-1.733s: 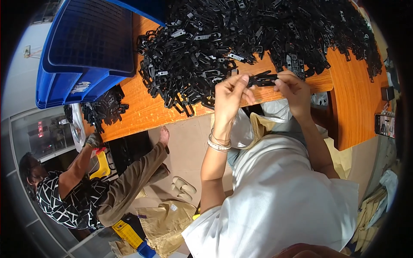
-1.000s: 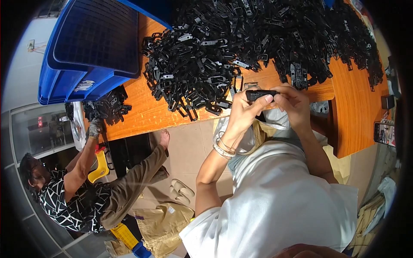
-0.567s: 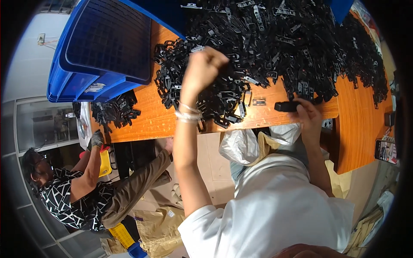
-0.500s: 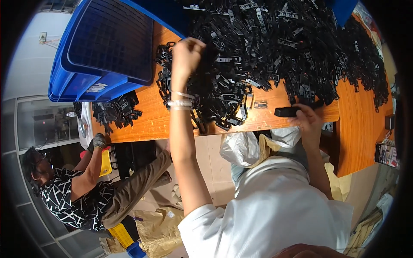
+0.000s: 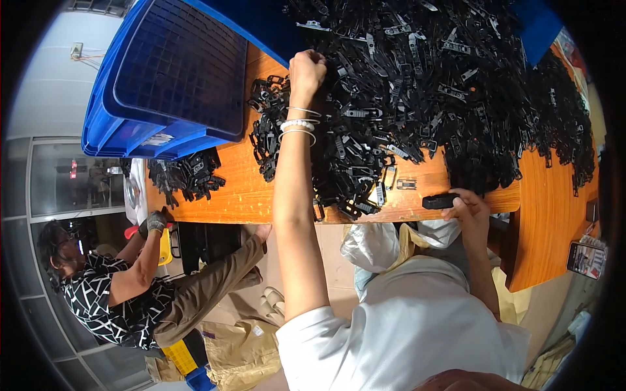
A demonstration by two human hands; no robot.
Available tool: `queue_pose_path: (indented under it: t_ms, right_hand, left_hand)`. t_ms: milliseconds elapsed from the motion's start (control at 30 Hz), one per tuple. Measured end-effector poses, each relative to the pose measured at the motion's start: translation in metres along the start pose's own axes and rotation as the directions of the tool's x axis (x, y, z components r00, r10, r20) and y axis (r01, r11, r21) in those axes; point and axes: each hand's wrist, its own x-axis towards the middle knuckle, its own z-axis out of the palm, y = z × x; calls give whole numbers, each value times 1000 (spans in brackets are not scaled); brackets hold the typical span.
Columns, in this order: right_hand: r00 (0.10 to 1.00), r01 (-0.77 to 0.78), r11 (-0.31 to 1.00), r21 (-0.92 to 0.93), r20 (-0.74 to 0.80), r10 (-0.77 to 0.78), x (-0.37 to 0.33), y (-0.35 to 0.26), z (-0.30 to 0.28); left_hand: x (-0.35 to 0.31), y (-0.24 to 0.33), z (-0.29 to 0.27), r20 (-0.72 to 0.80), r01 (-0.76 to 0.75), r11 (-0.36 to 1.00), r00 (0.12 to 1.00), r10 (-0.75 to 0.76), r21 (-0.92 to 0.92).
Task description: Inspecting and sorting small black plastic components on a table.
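My left hand (image 5: 306, 75) reaches over the left side of a large heap of small black plastic clip-like parts (image 5: 417, 72), close to a blue panel. Its fingers are curled closed, and whatever they may pinch is hidden. Bracelets circle that wrist. At the table's front edge my right hand (image 5: 471, 212) is closed on an oblong black piece (image 5: 440, 201), its fingers and thumb at the right end of it. A small flat see-through or metallic part (image 5: 406, 184) lies on the bare wood just beyond that piece.
A big blue crate (image 5: 130, 140) stands tilted on the wooden table (image 5: 241, 203) at left, beside a smaller black heap (image 5: 186, 174). A co-worker (image 5: 111, 287) with gloved hands sits at far left. A phone (image 5: 585, 259) stands at right. White bags (image 5: 370, 246) hang below the front edge.
My left hand has moved farther away over the heap, toward the blue panel. My right hand still grips the black oblong piece in nearly the same place. The whole view has shifted slightly.
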Motion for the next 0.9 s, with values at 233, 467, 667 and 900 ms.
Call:
queue_pose_path:
  t_ms: [233, 467, 667, 900]
  right_hand:
    - [1000, -5, 1000, -21, 15, 5, 1, 1, 1]
    - [1000, 1, 1000, -11, 14, -1, -1, -1, 4]
    - [1000, -2, 1000, 3, 1, 2, -2, -1, -1]
    - [1000, 11, 1000, 20, 7, -11, -2, -7, 5]
  left_hand:
    - [18, 5, -8, -19, -77, 977, 997, 75, -200]
    - [23, 32, 21, 61, -169, 938, 979, 196, -301]
    - [22, 63, 40, -157, -405, 875, 878, 453, 265]
    - [34, 61, 42, -139, -348, 804, 876, 462, 482]
